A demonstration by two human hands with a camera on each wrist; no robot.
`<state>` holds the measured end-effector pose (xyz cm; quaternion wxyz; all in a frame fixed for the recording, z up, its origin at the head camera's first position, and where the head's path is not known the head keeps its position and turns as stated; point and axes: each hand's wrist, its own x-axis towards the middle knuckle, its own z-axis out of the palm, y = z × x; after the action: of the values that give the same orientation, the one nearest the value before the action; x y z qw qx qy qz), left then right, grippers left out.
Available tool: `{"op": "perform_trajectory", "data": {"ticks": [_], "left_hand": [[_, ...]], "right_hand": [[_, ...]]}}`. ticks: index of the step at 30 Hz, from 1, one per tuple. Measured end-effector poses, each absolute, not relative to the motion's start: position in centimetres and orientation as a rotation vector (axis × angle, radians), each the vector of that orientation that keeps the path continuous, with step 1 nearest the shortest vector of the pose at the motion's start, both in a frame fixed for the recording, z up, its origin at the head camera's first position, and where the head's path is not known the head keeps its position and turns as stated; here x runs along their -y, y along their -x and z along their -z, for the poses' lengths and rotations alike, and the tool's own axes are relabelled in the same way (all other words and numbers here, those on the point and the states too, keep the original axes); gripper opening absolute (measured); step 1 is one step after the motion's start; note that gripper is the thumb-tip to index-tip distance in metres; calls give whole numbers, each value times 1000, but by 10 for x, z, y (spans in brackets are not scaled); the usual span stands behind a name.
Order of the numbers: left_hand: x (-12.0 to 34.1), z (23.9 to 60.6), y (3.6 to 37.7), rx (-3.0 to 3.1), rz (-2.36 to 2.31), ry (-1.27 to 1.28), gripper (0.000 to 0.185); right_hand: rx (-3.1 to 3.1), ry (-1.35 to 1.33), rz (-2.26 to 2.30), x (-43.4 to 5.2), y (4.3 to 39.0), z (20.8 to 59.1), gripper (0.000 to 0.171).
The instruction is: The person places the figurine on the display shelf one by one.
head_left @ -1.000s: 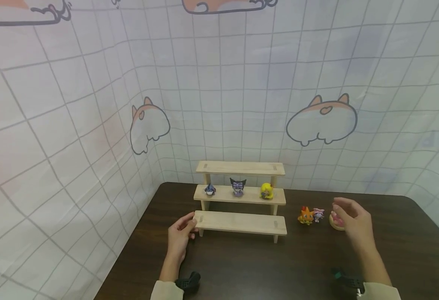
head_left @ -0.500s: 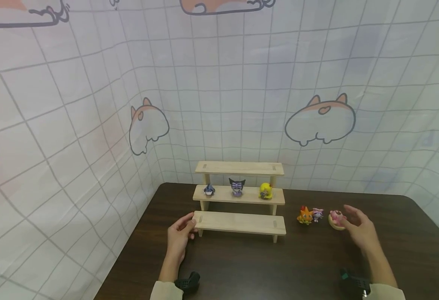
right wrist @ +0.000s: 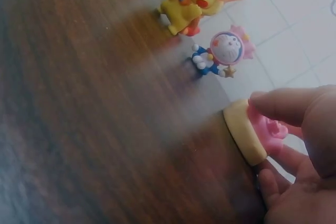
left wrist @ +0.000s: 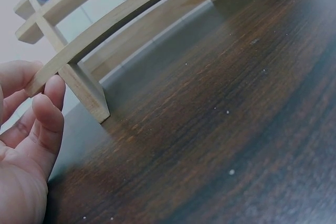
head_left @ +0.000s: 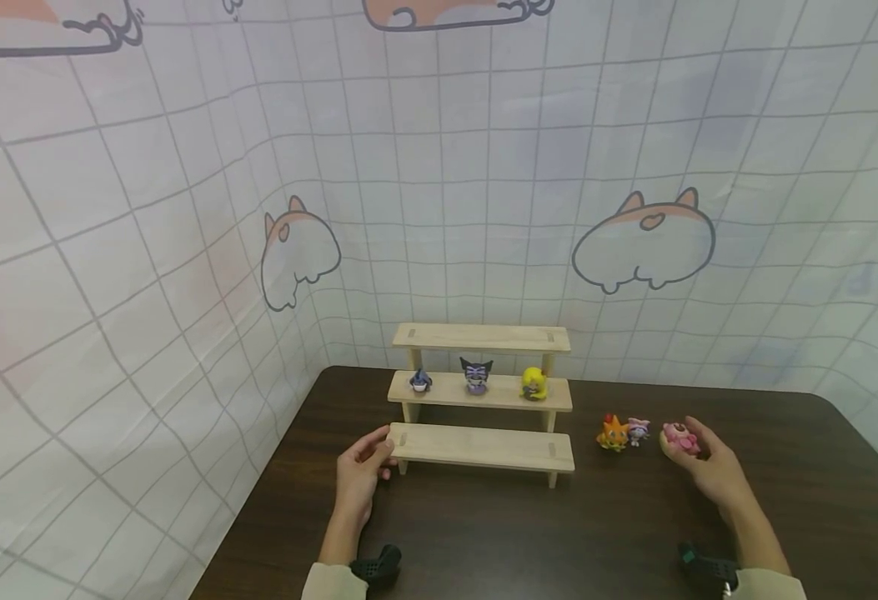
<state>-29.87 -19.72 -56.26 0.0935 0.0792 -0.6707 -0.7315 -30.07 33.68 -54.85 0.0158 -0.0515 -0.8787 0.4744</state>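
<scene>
From the head camera, a person is sitting at a dark wooden table (head_left: 484, 533) with a three-tier wooden display stand (head_left: 481, 400) at twelve o'clock. The left hand (head_left: 361, 471) is resting at ten o'clock, its fingertips touching the left end of the lowest shelf. The right hand (head_left: 712, 467) is lying at two o'clock, fingers curling around a pink figure on a cream base (head_left: 677, 437). Just left of it, an orange-and-yellow figure (head_left: 612, 432) and a small pink-hooded figure (head_left: 638, 430) are standing side by side on the table. Three figures are sitting on the middle shelf: a blue one (head_left: 419, 381), a dark purple one (head_left: 476, 375) and a yellow one (head_left: 533, 383).

From the left wrist camera, the left hand (left wrist: 26, 145) is pinching the end of the lowest shelf between thumb and fingertips.

From the right wrist camera, the right hand (right wrist: 299, 156) is gripping the pink figure on its cream base (right wrist: 254, 132), thumb above and fingers below, base tilting on the tabletop. The two other figures are standing apart at eleven o'clock.
</scene>
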Motion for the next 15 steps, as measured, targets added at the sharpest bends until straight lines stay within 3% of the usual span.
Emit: {"op": "perform_trajectory", "data": {"ticks": [15], "left_hand": [[197, 562, 299, 1990, 2168, -242, 32]], "right_hand": [[2801, 158, -1313, -337, 302, 550, 92]]}}
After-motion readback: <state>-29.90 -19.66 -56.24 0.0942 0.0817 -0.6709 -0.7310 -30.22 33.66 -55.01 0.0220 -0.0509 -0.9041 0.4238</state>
